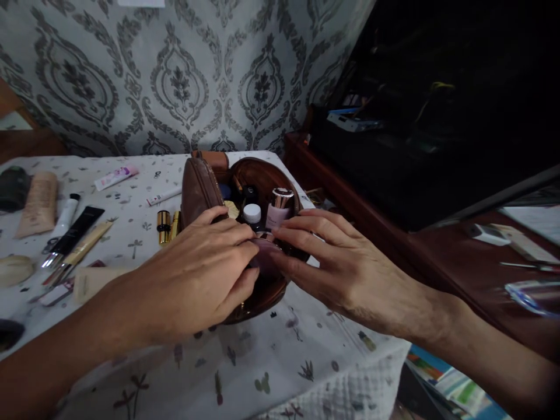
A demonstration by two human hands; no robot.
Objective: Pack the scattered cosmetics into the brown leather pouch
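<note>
A brown cosmetic bag stands unzipped on the cloth, its lid tipped to the left. Inside it are a pink bottle with a shiny rose-gold cap, a white-capped jar and a gold scalloped item. My left hand reaches over the bag's near left side, fingers bent together against a rounded mauve item. From the right, my right hand has its fingertips on the same item. Fingers partly cover it, so its kind is unclear.
Left on the patterned tablecloth lie a beige tube, a black tube, makeup brushes and a pink-white tube. Gold-and-black lipsticks stand beside the bag. A dark screen rises at right above a reddish-brown desk.
</note>
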